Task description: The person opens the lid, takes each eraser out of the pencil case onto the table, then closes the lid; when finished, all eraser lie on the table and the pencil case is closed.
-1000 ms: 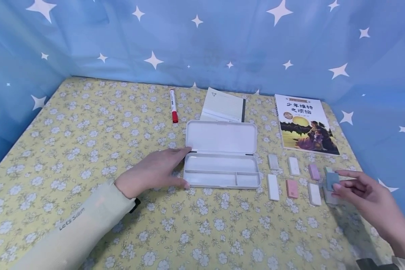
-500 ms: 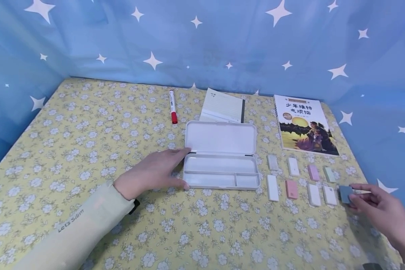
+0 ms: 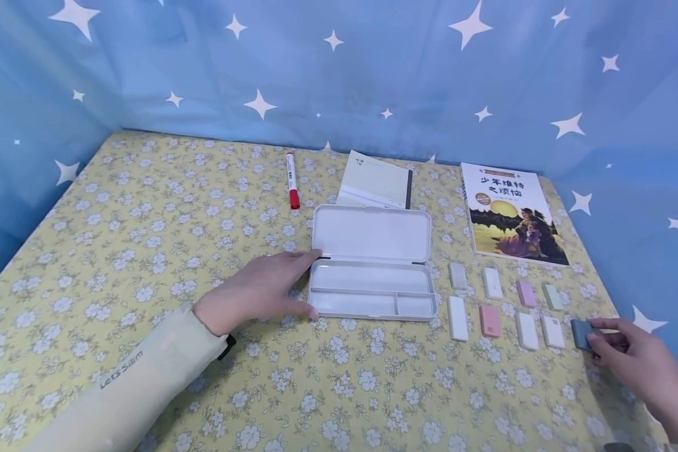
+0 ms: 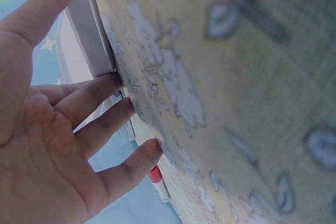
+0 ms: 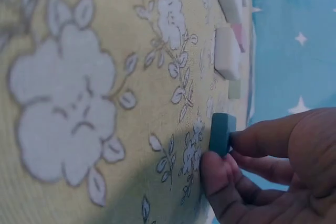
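A white pencil case [image 3: 371,233] lies with its lid back in the head view, its lower half split into compartments. My left hand [image 3: 255,290] rests against the case's left side, thumb by the front corner and fingertips near the hinge; the left wrist view shows its fingers [image 4: 97,135] spread and mostly straight. At the far right of the table, my right hand [image 3: 635,356] pinches a dark teal eraser [image 3: 581,334] between thumb and fingers. In the right wrist view that teal eraser [image 5: 219,135] stands at the cloth, right of the eraser rows.
Two rows of erasers fill the space right of the case, among them a pink eraser [image 3: 489,321], a purple eraser [image 3: 525,292] and a green eraser [image 3: 552,296]. Behind lie a red-capped marker [image 3: 292,182], a notepad [image 3: 375,181] and a book [image 3: 514,213].
My right hand has carried the teal eraser right and down, from over the row's right end to the table beside it, uncovering a white eraser and the green one. My left hand stays put.
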`<state>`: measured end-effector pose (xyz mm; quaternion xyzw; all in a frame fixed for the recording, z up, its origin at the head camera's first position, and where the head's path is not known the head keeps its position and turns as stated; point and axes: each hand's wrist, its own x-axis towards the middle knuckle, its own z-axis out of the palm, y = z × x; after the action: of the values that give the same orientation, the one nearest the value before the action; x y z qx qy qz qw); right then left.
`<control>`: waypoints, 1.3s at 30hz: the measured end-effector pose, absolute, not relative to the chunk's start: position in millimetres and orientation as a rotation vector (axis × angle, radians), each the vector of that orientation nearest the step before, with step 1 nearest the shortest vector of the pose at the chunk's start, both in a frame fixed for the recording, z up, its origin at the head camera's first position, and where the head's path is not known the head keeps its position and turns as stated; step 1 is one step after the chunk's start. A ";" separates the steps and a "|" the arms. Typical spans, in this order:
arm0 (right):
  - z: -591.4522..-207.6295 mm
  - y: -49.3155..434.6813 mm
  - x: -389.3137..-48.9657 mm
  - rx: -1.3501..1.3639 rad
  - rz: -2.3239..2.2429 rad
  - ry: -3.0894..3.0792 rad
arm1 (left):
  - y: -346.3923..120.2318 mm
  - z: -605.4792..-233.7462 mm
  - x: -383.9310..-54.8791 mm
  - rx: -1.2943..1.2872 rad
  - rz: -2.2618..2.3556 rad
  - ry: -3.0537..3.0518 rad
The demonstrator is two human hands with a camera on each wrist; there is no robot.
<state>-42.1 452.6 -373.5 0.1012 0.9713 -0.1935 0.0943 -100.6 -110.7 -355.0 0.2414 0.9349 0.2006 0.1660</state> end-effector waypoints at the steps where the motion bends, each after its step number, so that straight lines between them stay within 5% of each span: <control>1: -373.7 453.0 -42.3 0.302 -0.570 2.871 | -110.6 -355.2 -100.6 0.687 0.575 2.661; 12: -347.0 422.1 -65.7 0.055 -0.378 3.110 | -110.0 -355.1 -101.0 0.694 0.572 2.659; 24: -329.9 333.2 -122.8 -0.487 -0.870 2.926 | -110.7 -355.6 -101.0 0.691 0.569 2.649; 39: -338.9 263.0 -183.0 -0.419 -1.201 2.503 | -110.3 -355.4 -101.0 0.700 0.565 2.663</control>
<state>-183.0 263.0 -338.9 -0.1470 0.8792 -0.4217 0.1662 -101.0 -110.3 -355.4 0.2456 0.9345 0.1981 0.1646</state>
